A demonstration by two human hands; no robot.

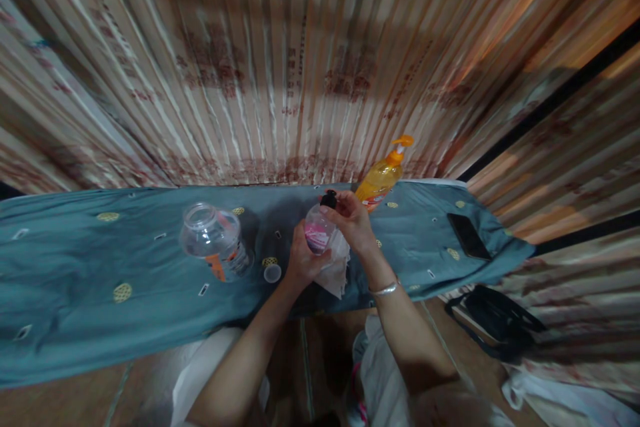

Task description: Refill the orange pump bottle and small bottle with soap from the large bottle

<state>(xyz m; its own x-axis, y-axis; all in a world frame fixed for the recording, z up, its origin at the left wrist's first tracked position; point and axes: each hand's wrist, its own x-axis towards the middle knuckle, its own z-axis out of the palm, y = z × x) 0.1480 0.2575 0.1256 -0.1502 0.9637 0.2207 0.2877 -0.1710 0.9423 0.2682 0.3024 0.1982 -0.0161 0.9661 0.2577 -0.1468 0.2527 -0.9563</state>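
My left hand (pixel 301 259) is wrapped round a small clear bottle (pixel 318 232) with a pink label, held over the table. At the bottle's top, the fingers of my right hand (pixel 353 219) are closed on its black cap (pixel 329 199). I cannot tell whether the cap is seated or loose. Beneath the bottle and my hands lies a white tissue (pixel 336 273). A small round translucent lid (pixel 273 273) rests on the cloth just left of my left hand. Further left stands a large clear plastic bottle (pixel 213 240), uncapped, with an orange and dark label.
Behind my right hand stands a yellow pump bottle (pixel 379 183). A dark phone (pixel 469 236) lies at the right end of the teal tablecloth (pixel 155 293). Curtains (pixel 260 80) hang behind the table. On the floor at right sits a black bag (pixel 493 317).
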